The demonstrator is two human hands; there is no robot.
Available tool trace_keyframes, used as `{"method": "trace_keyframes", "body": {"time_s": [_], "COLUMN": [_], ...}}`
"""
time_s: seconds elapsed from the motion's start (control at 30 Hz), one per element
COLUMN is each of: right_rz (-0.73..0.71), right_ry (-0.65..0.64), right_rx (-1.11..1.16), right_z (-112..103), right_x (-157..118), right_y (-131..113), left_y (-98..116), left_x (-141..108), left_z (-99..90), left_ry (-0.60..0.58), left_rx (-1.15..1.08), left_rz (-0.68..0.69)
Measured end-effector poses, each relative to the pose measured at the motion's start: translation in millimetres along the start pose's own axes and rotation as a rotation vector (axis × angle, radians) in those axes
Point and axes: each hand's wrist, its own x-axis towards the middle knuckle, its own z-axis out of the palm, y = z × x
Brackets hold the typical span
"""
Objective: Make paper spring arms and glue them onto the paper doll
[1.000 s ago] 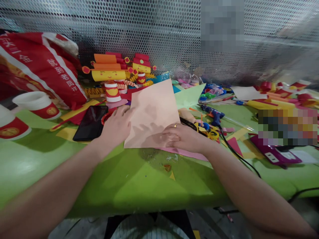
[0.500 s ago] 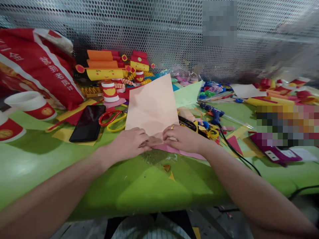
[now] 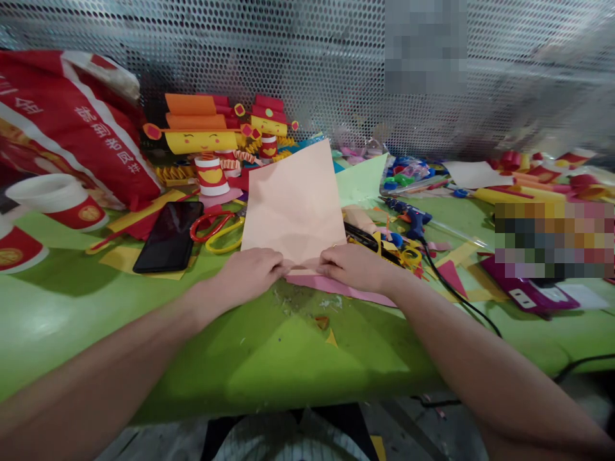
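A pale peach sheet of paper (image 3: pixel 293 205) stands tilted up in front of me, its near edge turned over in a narrow fold. My left hand (image 3: pixel 252 272) has its fingers closed on the left end of that edge. At the right end, my right hand (image 3: pixel 353 266), wearing a ring, pinches the same fold. Beneath the right hand lies a pink sheet of paper (image 3: pixel 355 293), partly covered. Red-and-yellow-handled scissors (image 3: pixel 218 234) rest just left of the peach sheet.
Left are a black phone (image 3: pixel 169 237), paper cups (image 3: pixel 60 202) and a red bag (image 3: pixel 81 128). Paper figures (image 3: pixel 202 141) stand behind. To the right lie a blue glue gun (image 3: pixel 410 218) with its cord, paper scraps and a purple box (image 3: pixel 528 285). The green table's edge (image 3: pixel 288 410) is nearest me.
Both hands have curled more tightly at the near edge of the peach paper. The right fingers have drawn in, and the folded strip between the hands now shows more plainly.
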Motion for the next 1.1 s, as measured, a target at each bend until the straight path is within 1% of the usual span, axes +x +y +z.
{"method": "trace_keyframes", "body": {"time_s": [0.1,0.27,0.6,0.83,0.97,1.1], "right_rz": [0.02,0.058,0.114,0.12,0.147,0.164], "right_ry": [-0.007,0.012,0.037,0.049,0.03,0.038], "right_rx": [0.004,-0.002,-0.061,-0.082,-0.083,-0.077], "right_z": [-0.9,0.0,4.6,4.3,2.8,2.4], "right_x": [0.2,1.3,3.4,2.8,1.9,1.2], "right_y": [-0.5,-0.4,-0.2,-1.4,-3.7,-4.9], "left_y": [-0.8,-0.5,2.6,4.3,5.5,5.8], "left_x": [0.7,2.2,1.9,1.1,1.1,0.5], "left_z": [-0.2,-0.7,-0.6,-2.1,-2.6,-3.0], "left_ry": [-0.024,-0.044,-0.03,-0.032,-0.038,-0.034], "left_rx": [-0.007,-0.006,0.005,0.01,0.021,0.026], "left_rz": [-0.036,-0.053,-0.088,-0.088,-0.097,-0.094]}}
